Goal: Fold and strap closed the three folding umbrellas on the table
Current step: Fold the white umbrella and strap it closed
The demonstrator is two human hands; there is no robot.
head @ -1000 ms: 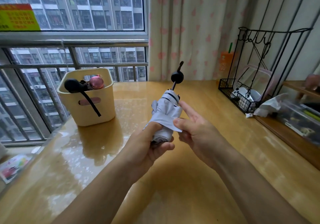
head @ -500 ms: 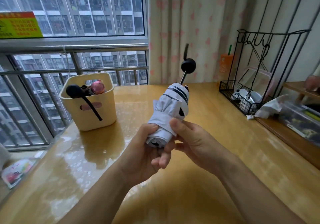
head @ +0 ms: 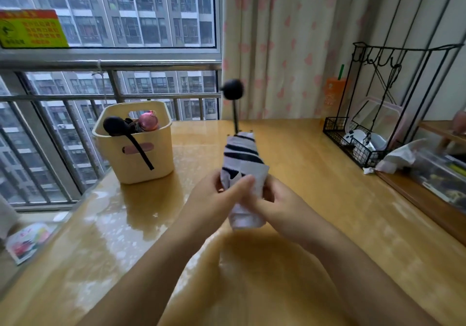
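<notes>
- The cream basket (head: 151, 164) stands on the table (head: 327, 224), to the left of the umbrella and farther from the person; it holds a black ball handle (head: 114, 125) with a black strap (head: 141, 153) hanging over the basket's front wall, and a pink ball handle (head: 148, 122) beside it.
- The white umbrella (head: 243, 164) with black stripes is held upright above the table, right of the basket, its black knob (head: 233, 89) on a thin rod at the top.
- The left hand (head: 214, 199) is curled around the umbrella's lower half, thumb pressed across the cloth.
- The right hand (head: 282, 207) grips the same bundle from the other side, fingers closed on the fabric.
- The black wire rack (head: 353, 146), far right of the basket, holds white items that are too blurred to name.
- A yellow sign (head: 31, 29) with a red band hangs on the window above the basket; its writing cannot be read.
</notes>
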